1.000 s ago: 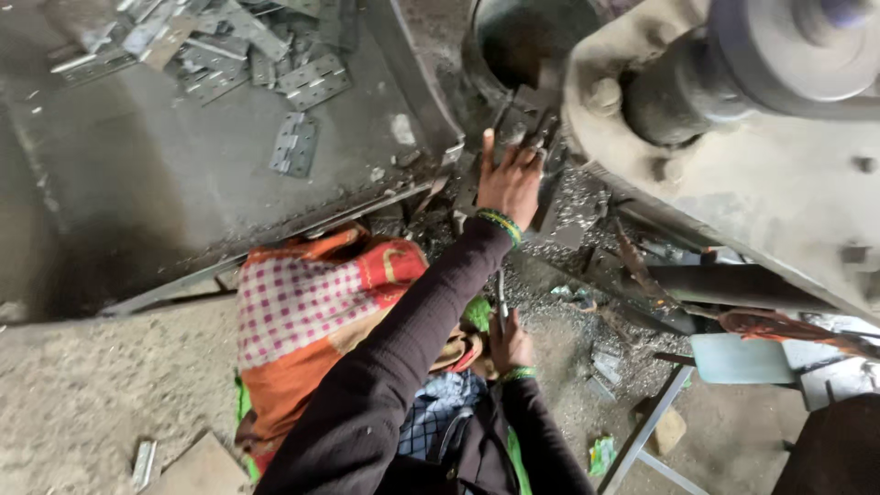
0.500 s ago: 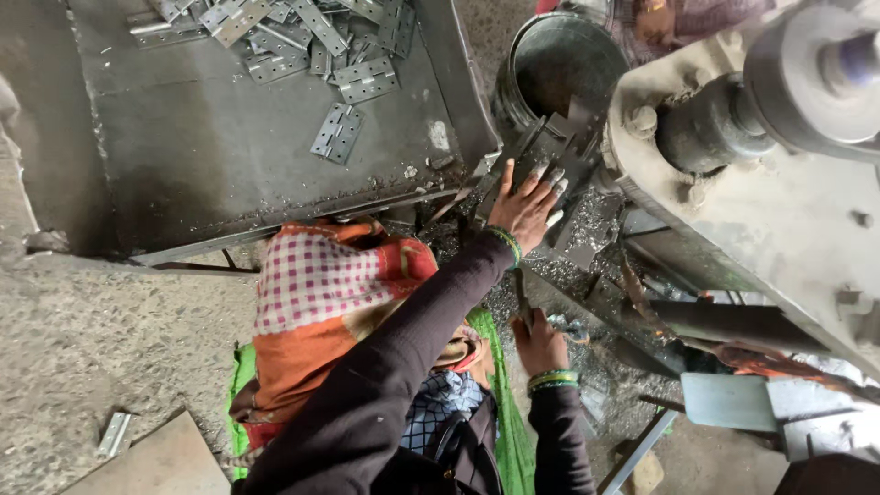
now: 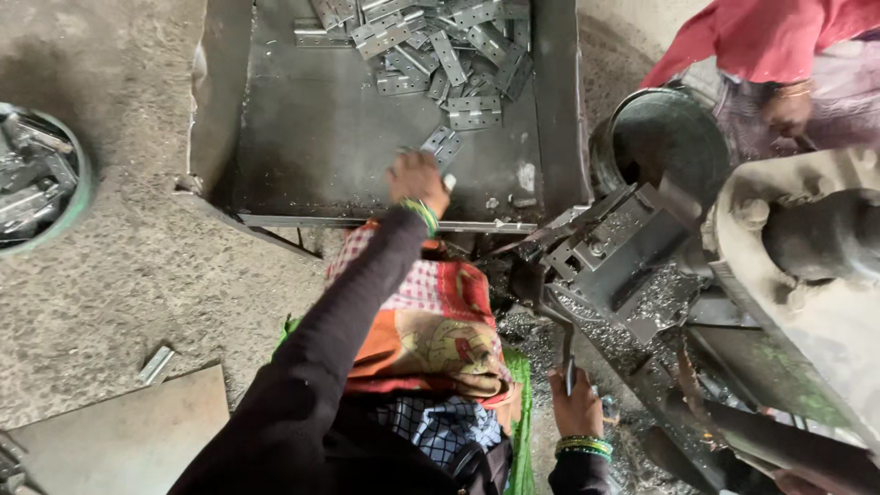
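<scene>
The left hand (image 3: 417, 179) is stretched into the metal tray (image 3: 302, 137), fingers curled together over a loose hinge plate (image 3: 442, 144) just beyond its knuckles. The right hand (image 3: 576, 406) is clamped around the press lever (image 3: 566, 353), kept ready beside the machine.

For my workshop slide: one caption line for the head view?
Left hand reaches into metal tray of hinge plates; right hand grips press lever.

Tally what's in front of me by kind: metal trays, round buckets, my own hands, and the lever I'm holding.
Metal tray: 1
Buckets, green-rimmed bucket and dark bucket: 2
Hands, left hand and right hand: 2
Lever, gripped by the right hand: 1
Total: 6
</scene>
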`<control>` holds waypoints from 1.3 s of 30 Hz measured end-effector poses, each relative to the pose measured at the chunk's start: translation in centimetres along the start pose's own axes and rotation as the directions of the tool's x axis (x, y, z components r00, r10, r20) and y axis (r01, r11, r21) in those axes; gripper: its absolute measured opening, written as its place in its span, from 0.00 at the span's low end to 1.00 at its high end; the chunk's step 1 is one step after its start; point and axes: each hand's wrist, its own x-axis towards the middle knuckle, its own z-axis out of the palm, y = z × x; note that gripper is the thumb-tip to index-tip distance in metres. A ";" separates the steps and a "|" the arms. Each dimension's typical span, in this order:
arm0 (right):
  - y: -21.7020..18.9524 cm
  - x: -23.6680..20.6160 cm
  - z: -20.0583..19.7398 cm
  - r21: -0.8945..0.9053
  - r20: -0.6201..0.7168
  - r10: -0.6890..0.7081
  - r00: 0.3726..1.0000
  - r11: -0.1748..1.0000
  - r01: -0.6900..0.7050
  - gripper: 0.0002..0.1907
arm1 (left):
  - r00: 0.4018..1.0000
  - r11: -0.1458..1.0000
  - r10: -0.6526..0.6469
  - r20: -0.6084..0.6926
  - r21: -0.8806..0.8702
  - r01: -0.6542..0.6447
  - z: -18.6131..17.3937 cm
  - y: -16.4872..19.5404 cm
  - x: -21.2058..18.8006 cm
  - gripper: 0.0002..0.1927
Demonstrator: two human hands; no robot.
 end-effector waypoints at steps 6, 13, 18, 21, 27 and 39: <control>-0.1 0.4 -0.3 0.005 0.050 0.079 0.996 0.997 -0.080 0.22 | 0.949 0.993 -0.087 0.303 -0.052 0.108 -0.9 0.1 5.5 0.31; -0.3 0.5 -0.4 0.020 0.038 0.040 0.998 0.999 -0.041 0.23 | 0.910 0.960 -0.206 0.360 -0.105 0.259 -1.4 0.2 7.6 0.28; -0.5 0.6 -0.4 -0.026 -0.002 0.020 1.000 0.999 -0.020 0.22 | 0.908 0.959 -0.210 0.364 -0.103 0.263 -1.6 1.6 4.7 0.27; -0.7 0.7 -0.5 -0.088 0.046 0.089 0.995 0.993 -0.085 0.21 | 0.927 0.989 -0.120 0.356 -0.034 0.142 -1.6 2.9 3.2 0.23; -0.3 1.1 -0.5 -0.059 0.058 0.094 0.994 0.994 -0.090 0.21 | 0.952 0.965 0.260 0.164 -0.070 -0.251 -1.8 2.8 6.2 0.27; -0.4 1.4 -0.6 -0.036 0.110 0.135 0.985 0.991 -0.132 0.24 | 0.958 0.998 -0.043 0.284 -0.036 0.056 -2.2 -1.1 4.1 0.33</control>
